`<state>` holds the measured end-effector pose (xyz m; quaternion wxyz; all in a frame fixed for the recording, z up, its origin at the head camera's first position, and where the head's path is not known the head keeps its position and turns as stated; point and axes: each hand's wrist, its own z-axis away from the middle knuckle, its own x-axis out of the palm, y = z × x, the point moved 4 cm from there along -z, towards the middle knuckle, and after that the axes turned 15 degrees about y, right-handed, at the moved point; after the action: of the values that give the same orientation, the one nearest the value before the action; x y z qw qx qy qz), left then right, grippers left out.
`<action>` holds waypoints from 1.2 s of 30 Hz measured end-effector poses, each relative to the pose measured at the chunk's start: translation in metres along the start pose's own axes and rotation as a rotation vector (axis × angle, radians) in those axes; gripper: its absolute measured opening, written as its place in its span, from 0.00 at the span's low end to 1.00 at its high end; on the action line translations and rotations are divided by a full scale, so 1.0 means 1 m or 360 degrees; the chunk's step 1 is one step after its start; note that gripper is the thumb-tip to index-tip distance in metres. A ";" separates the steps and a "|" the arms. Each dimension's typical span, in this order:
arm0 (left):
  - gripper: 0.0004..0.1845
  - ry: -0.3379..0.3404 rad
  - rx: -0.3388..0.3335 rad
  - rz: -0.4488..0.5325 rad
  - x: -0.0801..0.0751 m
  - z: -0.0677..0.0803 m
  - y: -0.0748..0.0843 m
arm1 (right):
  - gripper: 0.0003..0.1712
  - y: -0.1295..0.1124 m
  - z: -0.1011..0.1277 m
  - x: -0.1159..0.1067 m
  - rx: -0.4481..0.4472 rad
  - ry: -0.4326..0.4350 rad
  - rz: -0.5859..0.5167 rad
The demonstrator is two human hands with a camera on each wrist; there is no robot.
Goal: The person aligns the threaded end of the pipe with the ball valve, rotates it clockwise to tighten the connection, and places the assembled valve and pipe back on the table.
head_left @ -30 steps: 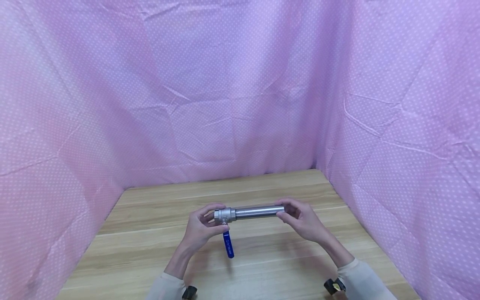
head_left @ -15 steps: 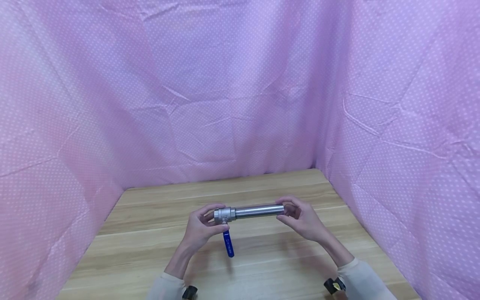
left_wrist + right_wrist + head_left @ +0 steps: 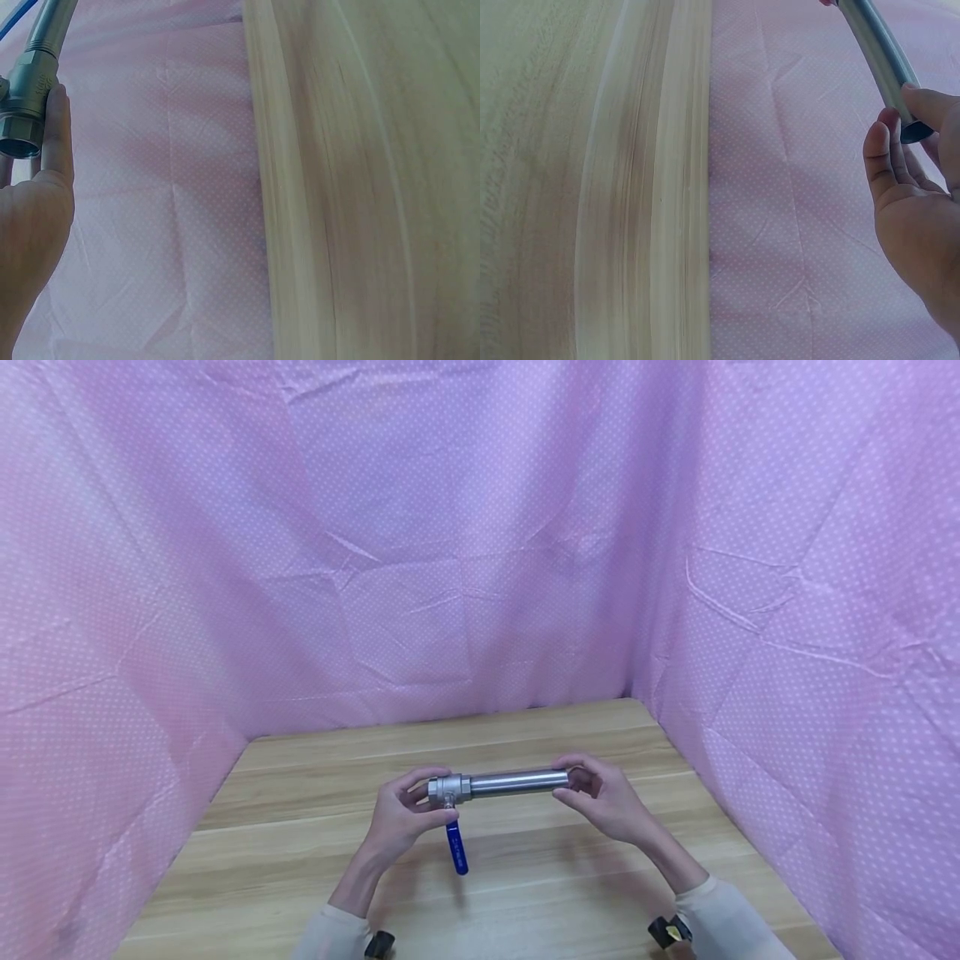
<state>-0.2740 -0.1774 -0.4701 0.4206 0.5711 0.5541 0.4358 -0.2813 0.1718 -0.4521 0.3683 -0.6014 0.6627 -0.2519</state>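
Observation:
A silver ball valve (image 3: 450, 789) with a blue lever handle (image 3: 457, 848) is held above the table by my left hand (image 3: 399, 817), fingers behind its body and thumb near the base of the lever. From the valve's right side runs a straight steel pipe (image 3: 517, 782), joined to it in one line and tilted slightly up to the right. My right hand (image 3: 609, 800) grips the pipe's free end between thumb and fingers. The left wrist view shows the valve's open threaded end (image 3: 20, 142) facing the camera. In the right wrist view the pipe's end (image 3: 915, 133) sits among the fingers.
Below the hands lies a wood-grain table (image 3: 300, 860). Pink dotted cloth (image 3: 375, 568) hangs behind it and along both sides. Dark wrist devices (image 3: 670, 932) sit at both sleeves.
The right fingers have shifted slightly at the pipe's end, showing a bit more of the hand's inner side. The valve and left hand stay nearly still.

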 end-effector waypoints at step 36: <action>0.36 0.0012 -0.0016 0.0014 0.000 0.000 -0.003 | 0.22 0.002 0.002 -0.001 0.0036 -0.0022 -0.0048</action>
<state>-0.2752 -0.1770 -0.4733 0.4195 0.5698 0.5509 0.4425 -0.2807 0.1733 -0.4545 0.3757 -0.6089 0.6481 -0.2607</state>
